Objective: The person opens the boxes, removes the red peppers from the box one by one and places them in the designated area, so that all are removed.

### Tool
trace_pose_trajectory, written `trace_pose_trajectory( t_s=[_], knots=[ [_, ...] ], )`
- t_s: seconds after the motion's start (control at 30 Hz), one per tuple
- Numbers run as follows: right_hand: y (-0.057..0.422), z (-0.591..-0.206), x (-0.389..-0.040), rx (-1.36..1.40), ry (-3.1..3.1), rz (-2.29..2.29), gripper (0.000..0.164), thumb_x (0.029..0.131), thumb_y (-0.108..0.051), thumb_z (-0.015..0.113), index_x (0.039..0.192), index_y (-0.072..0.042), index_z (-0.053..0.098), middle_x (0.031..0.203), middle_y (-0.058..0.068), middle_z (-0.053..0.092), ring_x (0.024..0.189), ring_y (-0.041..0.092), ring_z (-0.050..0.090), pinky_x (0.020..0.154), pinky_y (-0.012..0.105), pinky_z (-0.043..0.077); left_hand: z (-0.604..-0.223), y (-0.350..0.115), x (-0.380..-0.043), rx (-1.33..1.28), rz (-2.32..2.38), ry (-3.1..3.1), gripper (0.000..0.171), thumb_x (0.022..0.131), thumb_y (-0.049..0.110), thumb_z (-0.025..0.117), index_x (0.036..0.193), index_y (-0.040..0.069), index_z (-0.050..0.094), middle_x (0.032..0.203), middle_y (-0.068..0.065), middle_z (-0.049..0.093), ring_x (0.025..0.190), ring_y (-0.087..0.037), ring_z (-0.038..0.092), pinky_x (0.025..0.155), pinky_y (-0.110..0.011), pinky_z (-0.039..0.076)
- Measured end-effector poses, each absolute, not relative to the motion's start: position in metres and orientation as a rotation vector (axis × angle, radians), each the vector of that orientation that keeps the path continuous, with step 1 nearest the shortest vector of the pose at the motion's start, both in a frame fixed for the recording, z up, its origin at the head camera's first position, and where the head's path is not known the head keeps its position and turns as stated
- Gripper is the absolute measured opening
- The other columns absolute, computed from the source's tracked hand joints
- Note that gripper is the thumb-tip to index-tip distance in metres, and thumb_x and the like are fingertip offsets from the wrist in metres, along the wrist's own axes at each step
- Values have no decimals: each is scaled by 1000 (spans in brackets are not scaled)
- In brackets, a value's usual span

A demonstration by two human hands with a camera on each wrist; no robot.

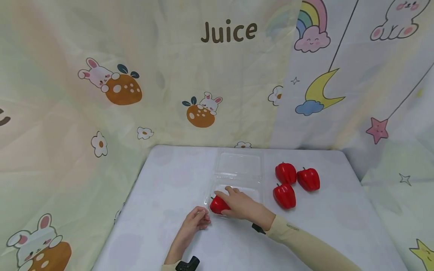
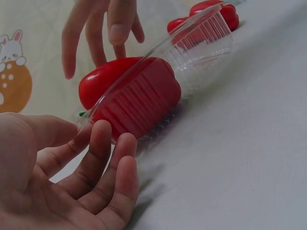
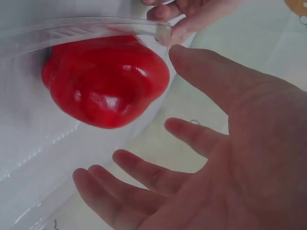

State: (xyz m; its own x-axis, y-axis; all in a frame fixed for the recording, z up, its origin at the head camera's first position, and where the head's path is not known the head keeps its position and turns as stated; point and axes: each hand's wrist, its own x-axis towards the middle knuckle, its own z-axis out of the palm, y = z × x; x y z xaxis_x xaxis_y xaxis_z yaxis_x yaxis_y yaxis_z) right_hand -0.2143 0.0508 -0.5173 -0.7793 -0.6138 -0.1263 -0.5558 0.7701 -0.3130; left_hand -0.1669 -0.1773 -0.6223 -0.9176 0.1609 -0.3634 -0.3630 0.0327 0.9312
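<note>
A red bell pepper (image 1: 218, 205) lies in the front left corner of a clear plastic clamshell container (image 1: 251, 188), its green stem toward the left. My left hand (image 1: 195, 221) pinches the container's near left corner between thumb and forefinger, the other fingers loosely bent, as the left wrist view shows. Over the pepper hovers my right hand (image 1: 242, 206). In the right wrist view its fingers (image 3: 144, 170) are spread, with a gap between them and the pepper (image 3: 108, 81).
The container's lid (image 1: 239, 163) is folded back flat toward the wall. Right of the container, three more red bell peppers (image 1: 284, 196) sit close together on the white table (image 1: 162, 195). A printed cloth (image 1: 162, 75) hangs behind the table and along its sides.
</note>
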Motion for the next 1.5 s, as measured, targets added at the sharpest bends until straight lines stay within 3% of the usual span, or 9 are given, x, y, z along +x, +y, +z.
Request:
trace_pose_trajectory(
  t_s=[0.23,0.67,0.87,1.5],
  knots=[
    [37,-529,-225,-926,2734,-247,64,87,-37,77,144,-24,51,134,15,58,118,34,61,90,47,58,-623,-177,-167,-216,1944,1955,33,105,35,50,119,5,55,102,-6,67,95,-15,68,82,-30,55],
    [34,-539,-233,-867,2685,-326,63,86,-36,79,142,-24,52,127,13,59,108,29,62,85,44,59,-619,-178,-170,-212,1936,1970,35,105,34,50,120,2,54,100,-5,66,95,-15,68,82,-30,55],
    [38,-535,-236,-785,2693,-445,65,84,-36,80,142,-26,52,132,13,56,112,29,60,83,45,60,-617,-179,-168,-225,1920,1987,35,106,34,48,120,3,55,101,-6,66,95,-15,67,82,-30,55],
    [71,-512,-228,-726,2743,-627,78,72,-32,90,140,-24,53,125,11,59,111,27,59,77,42,61,-623,-176,-165,-243,1935,1948,33,106,31,48,120,2,55,97,-2,65,93,-15,67,81,-32,56]
  ],
)
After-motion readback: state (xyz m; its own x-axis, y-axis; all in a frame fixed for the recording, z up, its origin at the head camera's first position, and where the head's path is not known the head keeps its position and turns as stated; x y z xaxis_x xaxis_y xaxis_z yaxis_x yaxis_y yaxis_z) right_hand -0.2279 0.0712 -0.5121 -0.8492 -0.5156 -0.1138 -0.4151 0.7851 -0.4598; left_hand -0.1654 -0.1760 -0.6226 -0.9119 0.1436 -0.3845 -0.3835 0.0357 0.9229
